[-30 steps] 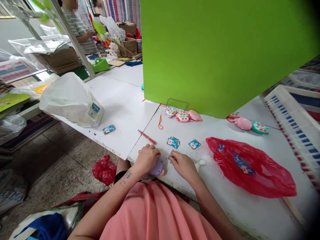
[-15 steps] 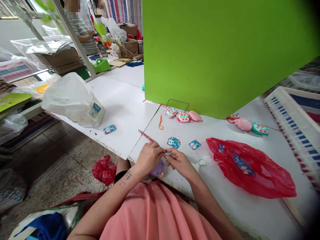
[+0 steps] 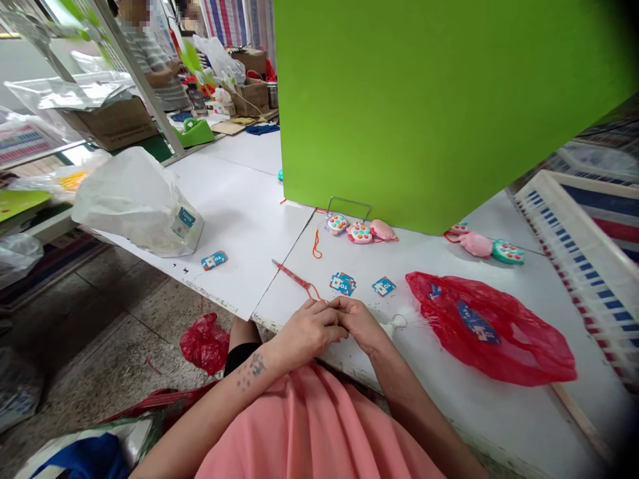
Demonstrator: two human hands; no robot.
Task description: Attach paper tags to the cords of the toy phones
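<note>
While both hands meet at the near edge of the white counter [image 3: 449,412], the left hand [image 3: 305,330] curls its fingers together over something small that stays hidden, and the right hand [image 3: 360,322] pinches its fingers against it too. Just right of them lies a small white ring [image 3: 398,322]. A little farther sit blue toy cards [image 3: 343,283] and a red strip [image 3: 294,276], with a red plastic bag [image 3: 494,332] to the right. Farther still, small pink and coloured toys [image 3: 360,231] lie at the foot of a green board [image 3: 424,100]. At far left rests a white plastic bag [image 3: 134,199].
</note>
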